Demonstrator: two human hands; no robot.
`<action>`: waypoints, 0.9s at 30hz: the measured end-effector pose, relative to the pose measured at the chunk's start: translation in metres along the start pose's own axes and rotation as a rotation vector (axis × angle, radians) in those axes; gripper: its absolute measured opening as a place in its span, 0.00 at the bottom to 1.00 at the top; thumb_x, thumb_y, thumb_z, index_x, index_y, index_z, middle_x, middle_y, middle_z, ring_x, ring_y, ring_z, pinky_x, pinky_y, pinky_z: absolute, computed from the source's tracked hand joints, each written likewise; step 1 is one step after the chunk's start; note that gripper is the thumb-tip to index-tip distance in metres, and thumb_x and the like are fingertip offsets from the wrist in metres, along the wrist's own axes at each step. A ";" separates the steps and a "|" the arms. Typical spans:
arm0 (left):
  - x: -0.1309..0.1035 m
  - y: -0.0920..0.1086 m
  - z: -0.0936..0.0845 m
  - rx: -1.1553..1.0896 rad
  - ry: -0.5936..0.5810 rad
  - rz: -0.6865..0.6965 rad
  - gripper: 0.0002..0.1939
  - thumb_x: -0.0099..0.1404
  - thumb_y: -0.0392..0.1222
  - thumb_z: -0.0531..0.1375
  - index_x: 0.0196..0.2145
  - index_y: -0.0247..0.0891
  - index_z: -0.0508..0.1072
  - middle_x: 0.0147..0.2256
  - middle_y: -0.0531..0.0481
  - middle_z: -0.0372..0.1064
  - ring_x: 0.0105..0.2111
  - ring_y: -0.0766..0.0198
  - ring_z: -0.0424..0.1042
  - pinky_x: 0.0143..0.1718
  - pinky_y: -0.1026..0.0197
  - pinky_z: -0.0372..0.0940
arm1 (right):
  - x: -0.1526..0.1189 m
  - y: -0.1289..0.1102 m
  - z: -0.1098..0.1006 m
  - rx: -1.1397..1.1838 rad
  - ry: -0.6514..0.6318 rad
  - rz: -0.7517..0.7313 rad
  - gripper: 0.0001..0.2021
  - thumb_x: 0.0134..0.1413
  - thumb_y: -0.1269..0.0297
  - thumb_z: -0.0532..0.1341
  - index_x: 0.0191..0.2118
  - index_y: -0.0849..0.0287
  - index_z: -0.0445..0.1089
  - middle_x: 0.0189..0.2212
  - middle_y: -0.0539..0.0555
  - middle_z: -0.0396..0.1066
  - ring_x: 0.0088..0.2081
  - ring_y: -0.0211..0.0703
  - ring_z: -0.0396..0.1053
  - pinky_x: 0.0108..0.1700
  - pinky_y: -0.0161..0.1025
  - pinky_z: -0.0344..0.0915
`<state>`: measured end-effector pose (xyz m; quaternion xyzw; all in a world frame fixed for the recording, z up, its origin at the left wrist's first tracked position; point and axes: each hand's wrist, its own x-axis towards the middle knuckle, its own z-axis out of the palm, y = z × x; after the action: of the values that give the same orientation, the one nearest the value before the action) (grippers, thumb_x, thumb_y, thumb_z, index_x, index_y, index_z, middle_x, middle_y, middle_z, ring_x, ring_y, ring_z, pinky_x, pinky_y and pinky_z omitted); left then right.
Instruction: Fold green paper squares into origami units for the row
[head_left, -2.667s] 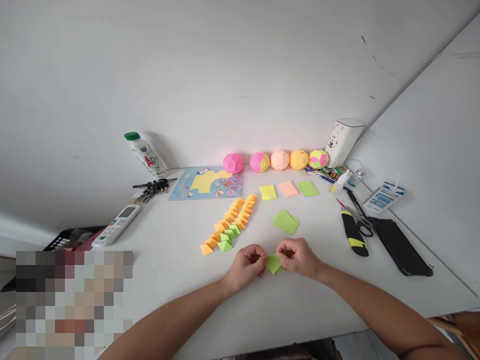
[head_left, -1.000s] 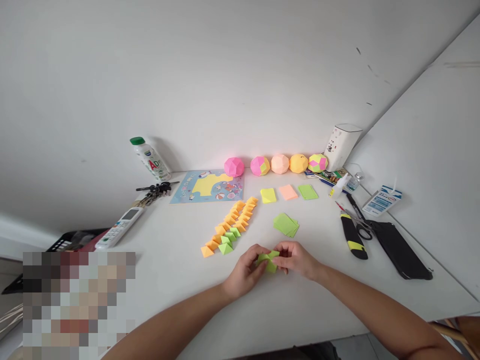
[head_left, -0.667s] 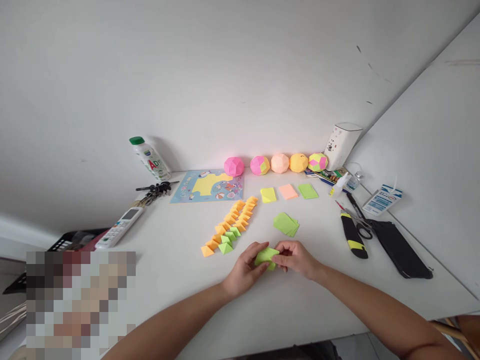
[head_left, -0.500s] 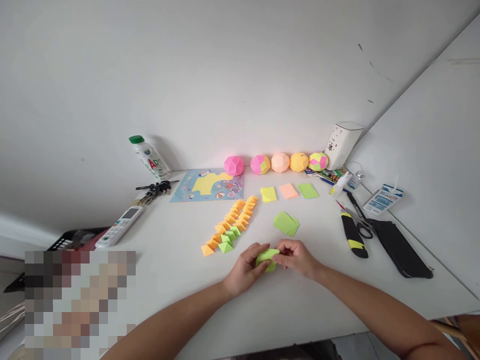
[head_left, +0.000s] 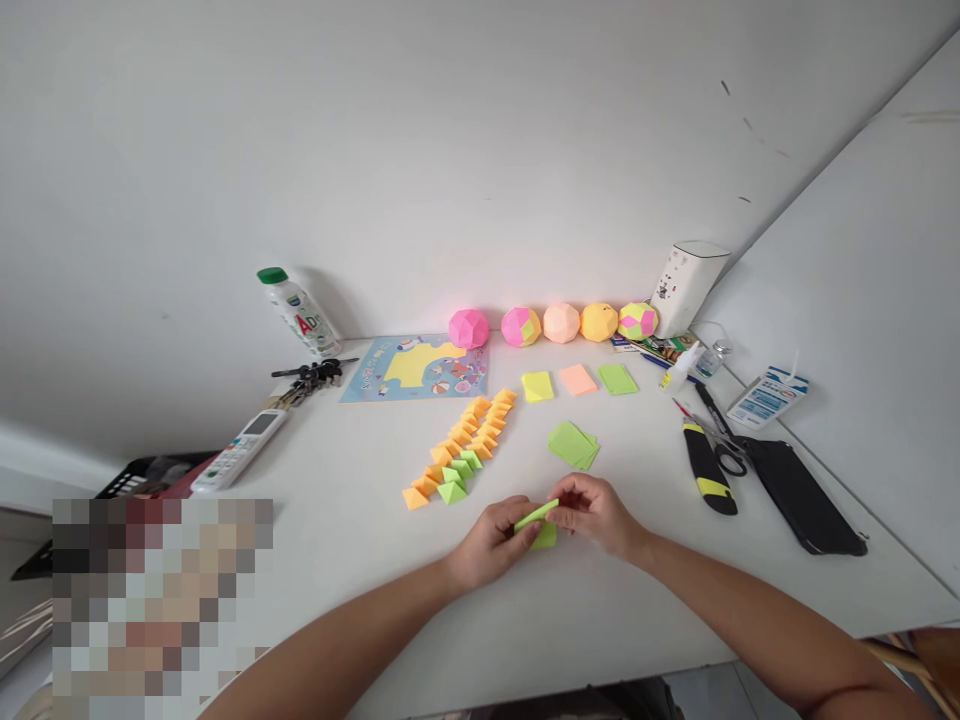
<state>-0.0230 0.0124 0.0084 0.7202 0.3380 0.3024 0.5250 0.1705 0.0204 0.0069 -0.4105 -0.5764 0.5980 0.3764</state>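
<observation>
Between my two hands, low over the white table, is a green paper sheet point(head_left: 545, 536) with a folded flap standing up along its upper part. My left hand point(head_left: 495, 545) grips its left side with thumb and fingers. At the upper right corner, my right hand point(head_left: 592, 515) pinches the same paper; its fingertips are partly hidden. A loose stack of green paper squares point(head_left: 573, 445) lies just beyond my hands. To the left run two rows of folded pieces, mostly orange folded paper units point(head_left: 441, 455), with several green folded units point(head_left: 452, 491) at the near end.
Along the wall sit several paper balls, including a pink ball point(head_left: 469, 328). Yellow sticky notes point(head_left: 538, 387) lie before them. On the right are a cutter point(head_left: 709, 467), scissors point(head_left: 730, 458) and a black pouch point(head_left: 806, 497). A remote control point(head_left: 240, 452) and bottle point(head_left: 301, 312) stand left.
The green paper's upper flap has tilted up and now shows as a narrow strip, with more of the lower part visible. Both hands keep their hold with small finger shifts.
</observation>
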 end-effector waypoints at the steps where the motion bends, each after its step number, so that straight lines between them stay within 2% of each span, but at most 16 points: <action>1: 0.000 0.000 0.000 -0.009 -0.002 -0.004 0.17 0.65 0.49 0.51 0.41 0.39 0.74 0.27 0.49 0.60 0.27 0.65 0.60 0.28 0.64 0.57 | 0.000 -0.001 0.000 -0.008 -0.011 -0.005 0.13 0.42 0.57 0.67 0.30 0.59 0.67 0.23 0.47 0.64 0.23 0.34 0.61 0.24 0.33 0.61; 10: 0.000 0.000 -0.001 -0.046 -0.019 -0.014 0.18 0.64 0.50 0.51 0.34 0.36 0.74 0.24 0.52 0.57 0.24 0.67 0.56 0.26 0.65 0.53 | 0.001 -0.004 0.000 0.007 -0.031 0.002 0.12 0.46 0.57 0.66 0.28 0.61 0.69 0.22 0.48 0.64 0.22 0.34 0.60 0.24 0.33 0.60; 18: 0.001 -0.002 -0.001 -0.038 -0.030 -0.002 0.19 0.64 0.52 0.50 0.28 0.35 0.72 0.22 0.52 0.56 0.23 0.67 0.55 0.25 0.65 0.53 | 0.001 -0.003 0.000 0.011 -0.020 -0.019 0.12 0.44 0.56 0.66 0.27 0.60 0.69 0.21 0.48 0.64 0.22 0.34 0.60 0.24 0.33 0.59; 27: 0.000 -0.002 -0.002 -0.066 -0.033 0.018 0.18 0.65 0.46 0.51 0.23 0.34 0.68 0.21 0.53 0.55 0.22 0.69 0.54 0.24 0.65 0.52 | -0.001 -0.004 0.000 -0.015 -0.024 -0.046 0.10 0.45 0.58 0.66 0.26 0.60 0.69 0.24 0.48 0.64 0.21 0.34 0.61 0.23 0.34 0.60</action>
<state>-0.0247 0.0141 0.0075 0.7102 0.3127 0.3060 0.5514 0.1710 0.0199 0.0105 -0.3925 -0.5946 0.5899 0.3801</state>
